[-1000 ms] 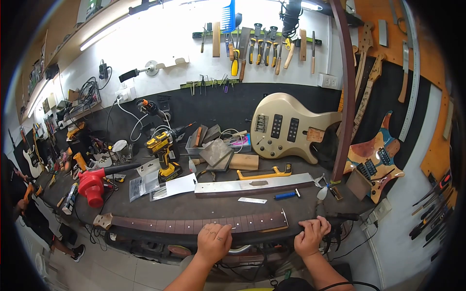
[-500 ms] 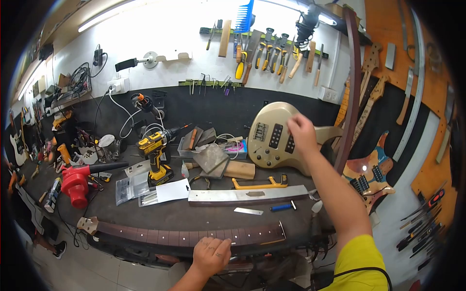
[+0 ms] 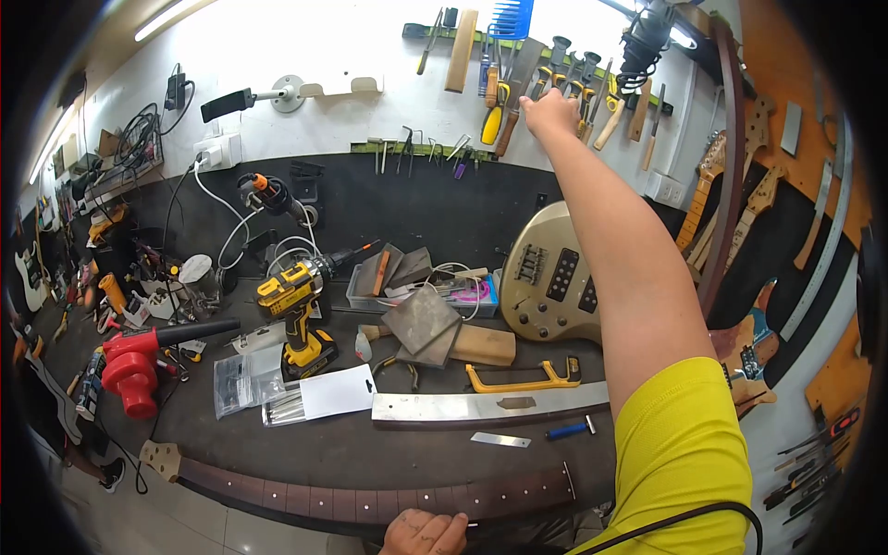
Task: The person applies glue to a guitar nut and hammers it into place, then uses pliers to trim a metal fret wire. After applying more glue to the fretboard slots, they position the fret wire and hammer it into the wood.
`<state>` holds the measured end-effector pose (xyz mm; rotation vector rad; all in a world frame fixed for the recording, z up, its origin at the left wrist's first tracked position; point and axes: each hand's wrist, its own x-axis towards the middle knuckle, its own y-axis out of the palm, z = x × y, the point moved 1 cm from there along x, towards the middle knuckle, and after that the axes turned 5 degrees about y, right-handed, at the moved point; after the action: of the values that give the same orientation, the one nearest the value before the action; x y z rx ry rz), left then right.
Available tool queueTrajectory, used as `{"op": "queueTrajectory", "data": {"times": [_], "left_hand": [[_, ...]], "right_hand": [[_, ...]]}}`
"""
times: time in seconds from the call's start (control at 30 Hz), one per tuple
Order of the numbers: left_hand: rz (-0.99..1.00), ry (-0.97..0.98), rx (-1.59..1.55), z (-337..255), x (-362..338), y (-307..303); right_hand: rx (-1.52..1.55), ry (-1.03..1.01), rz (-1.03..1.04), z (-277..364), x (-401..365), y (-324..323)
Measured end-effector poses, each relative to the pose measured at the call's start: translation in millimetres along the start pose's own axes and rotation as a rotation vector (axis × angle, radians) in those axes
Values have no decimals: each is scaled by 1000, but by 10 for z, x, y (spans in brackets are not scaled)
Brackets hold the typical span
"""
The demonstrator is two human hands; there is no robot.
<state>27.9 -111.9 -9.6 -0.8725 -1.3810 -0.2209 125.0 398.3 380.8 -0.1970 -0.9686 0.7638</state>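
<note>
My right hand [image 3: 553, 113] is raised to the wall rack, in front of the yellow-and-black handled tools [image 3: 588, 92]. Its thumb stands apart from the fingers, and I see nothing held in it. My left hand [image 3: 425, 534] is at the bottom edge with fingers curled, beside the near edge of a guitar neck [image 3: 370, 504]. A small pale tip [image 3: 472, 525] shows by its fingers; I cannot make out what it is. The neck lies along the bench front, dark fretboard up, its headstock [image 3: 161, 459] to the left.
On the bench lie a long metal straightedge [image 3: 444, 408], a yellow hacksaw [image 3: 523, 379], a small blue-handled tool [image 3: 566, 431] and a metal blade [image 3: 500, 439]. A yellow drill [image 3: 303, 319] and a red blower [image 3: 131, 370] stand left. A gold guitar body [image 3: 546, 277] leans behind my right arm.
My right hand has risen from in front of the guitar body to the tool rack. The view has shifted, and my left hand now sits lower in the picture, still by the neck.
</note>
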Motion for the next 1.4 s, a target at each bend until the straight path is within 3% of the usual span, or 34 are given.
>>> {"op": "queueTrajectory", "data": {"times": [0.17, 0.3, 0.4, 0.5, 0.63, 0.7, 0.77, 0.83, 0.93, 1.07, 1.13, 1.2, 1.4], "left_hand": [[16, -13, 5, -2, 13, 5], [8, -28, 13, -12, 22, 8], [12, -44, 0, -21, 72, -12], [17, -25, 0, -13, 55, -29], [70, 69, 69, 114, -134, 104], [50, 67, 79, 154, -227, 160], [2, 72, 71, 149, -221, 176], [-7, 83, 85, 152, -204, 158], [66, -55, -23, 119, -82, 77], [-1, -569, -336, 22, 241, -128], [46, -561, -434, 24, 378, -234], [168, -513, -468, -51, 503, -352], [219, -316, -445, -329, 685, -485]], "right_hand": [[-6, 200, 36, 147, 24, -26], [-66, 112, 81, 95, 113, 14], [-29, 167, 16, 88, 113, 23], [170, 59, -72, 55, 141, -44], [75, -28, -148, -123, 178, -195], [838, -14, 271, -400, -290, -454], [1309, -41, 508, -730, -1028, -792], [1350, 176, 853, -969, -1967, -1575], [1291, 442, 1094, -1791, -3011, -2227], [1233, 795, 1332, -2510, -4287, -2972], [1229, 788, 1478, -2697, -4599, -3164], [1231, 792, 1474, -2876, -4828, -3264], [1158, 639, 1555, -3019, -5158, -3378]]}}
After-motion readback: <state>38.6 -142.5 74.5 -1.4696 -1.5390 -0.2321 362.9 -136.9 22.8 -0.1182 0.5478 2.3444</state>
